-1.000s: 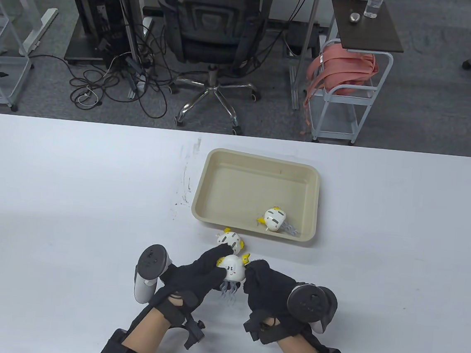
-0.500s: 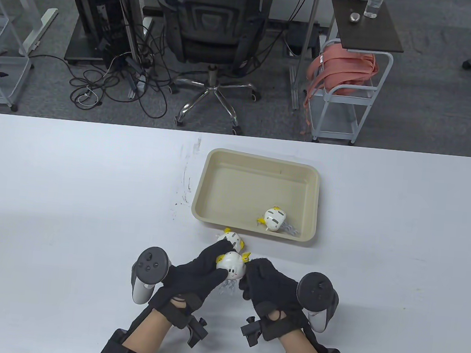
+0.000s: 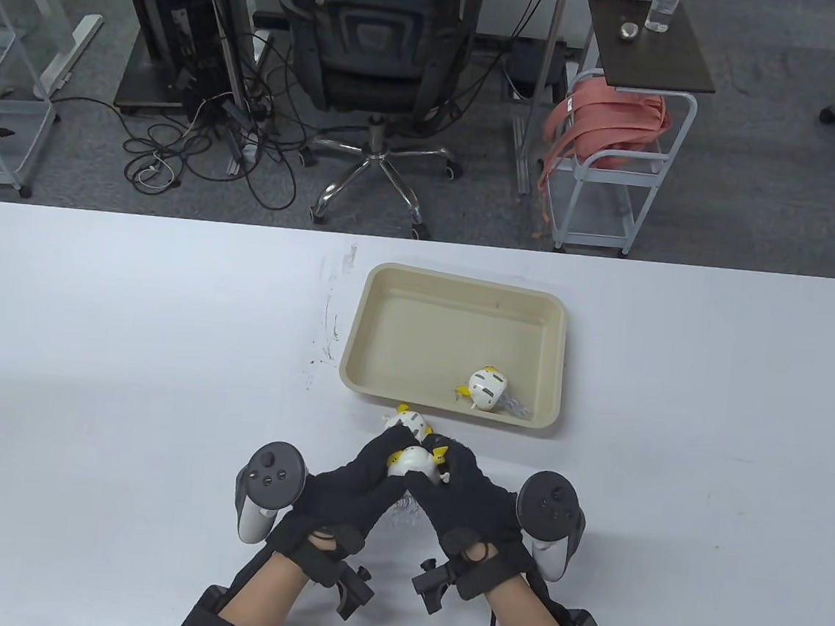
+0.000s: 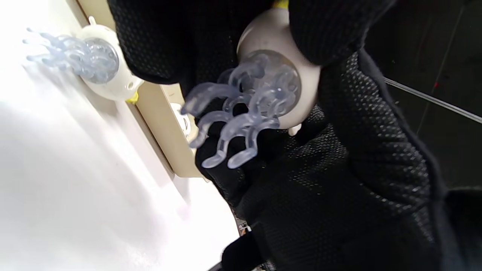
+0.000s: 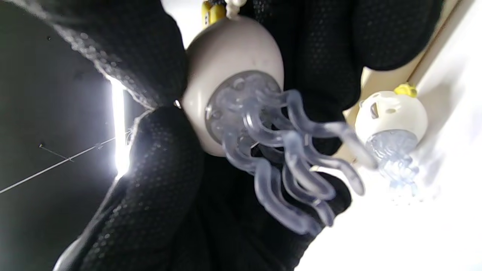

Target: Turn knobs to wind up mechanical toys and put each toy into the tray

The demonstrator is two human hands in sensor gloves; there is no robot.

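Note:
Both gloved hands hold one white jellyfish toy [image 3: 414, 462] just above the table, near its front edge. My left hand [image 3: 373, 467] grips its left side and my right hand [image 3: 457, 479] curls round its right side by the yellow knob [image 3: 439, 451]. The wrist views show the toy's underside [image 4: 278, 86] [image 5: 233, 86] with clear tentacles hanging between the palms. A second jellyfish toy [image 3: 407, 423] [image 4: 101, 64] [image 5: 391, 116] lies on the table just beyond the fingers, against the tray's near wall. A third toy [image 3: 485, 390] lies in the beige tray [image 3: 465, 279], in its near right corner.
The tray's near wall [image 4: 165, 124] [image 5: 384, 79] stands close behind the held toy. Dark scuff marks [image 3: 328, 319] run along the white table left of the tray. Beyond the far edge are an office chair [image 3: 377, 43] and a small cart [image 3: 616, 162].
My right hand has moved left and closed on the toy, which the left hand was holding. The toy has turned, so its face no longer shows. The toy in the tray barely shifted.

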